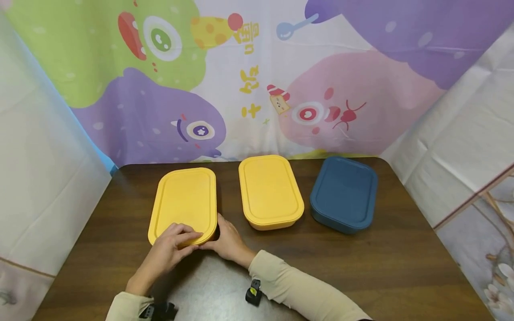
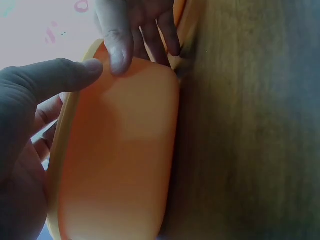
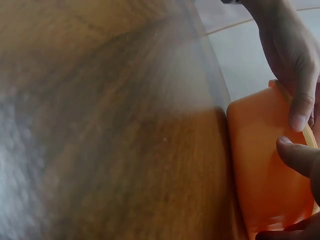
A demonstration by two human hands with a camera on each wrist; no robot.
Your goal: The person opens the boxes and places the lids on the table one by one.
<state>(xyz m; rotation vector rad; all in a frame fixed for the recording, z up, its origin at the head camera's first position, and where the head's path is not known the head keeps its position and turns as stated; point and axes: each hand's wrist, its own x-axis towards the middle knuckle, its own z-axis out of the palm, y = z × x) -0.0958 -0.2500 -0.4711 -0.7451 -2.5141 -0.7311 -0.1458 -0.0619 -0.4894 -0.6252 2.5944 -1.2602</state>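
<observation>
A yellow lidded food container [image 1: 184, 196] sits at the left of the table, both hands at its near right corner. My left hand [image 1: 166, 252] has its fingers over the lid [image 1: 188, 191] and its thumb against the rim, pinching the lid's near edge. Around the corner, my right hand [image 1: 229, 243] grips the container, its fingers along the right side and its thumb on the near wall. The left wrist view shows the orange-looking container wall [image 2: 120, 150] under the lid rim, both thumbs close together. The lid lies flat on top, hiding what is inside.
A second yellow lidded container [image 1: 271, 189] stands in the middle, and a dark blue lidded one [image 1: 344, 194] to its right. All stand on a dark wooden table [image 1: 321, 267]. A cartoon-printed curtain [image 1: 249, 80] hangs behind the table, with pale cloth at both sides.
</observation>
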